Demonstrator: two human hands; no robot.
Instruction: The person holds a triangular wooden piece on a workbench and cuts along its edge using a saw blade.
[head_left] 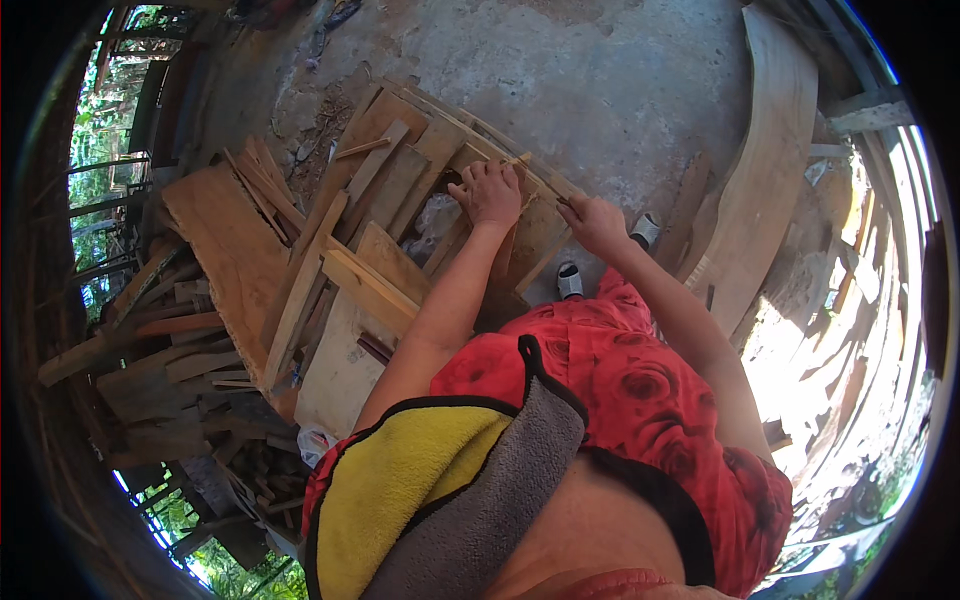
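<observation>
My left hand is bent over the wood stack in the middle, its fingers curled over a narrow wooden piece. A pale tip of wood sticks out past the fingertips; the palm hides the rest. To its right, my right hand is closed at the end of a long wooden strip, thumb and fingers pressed together; exactly what lies between them is partly hidden. Beneath both hands lie several loose boards, among them a flat brown board and a short thick plank.
A wide rough-edged slab lies left of the stack, with a heap of offcuts beyond. On the right leans a long curved plank. My shoes stand on the concrete floor. A yellow and grey towel hangs over me.
</observation>
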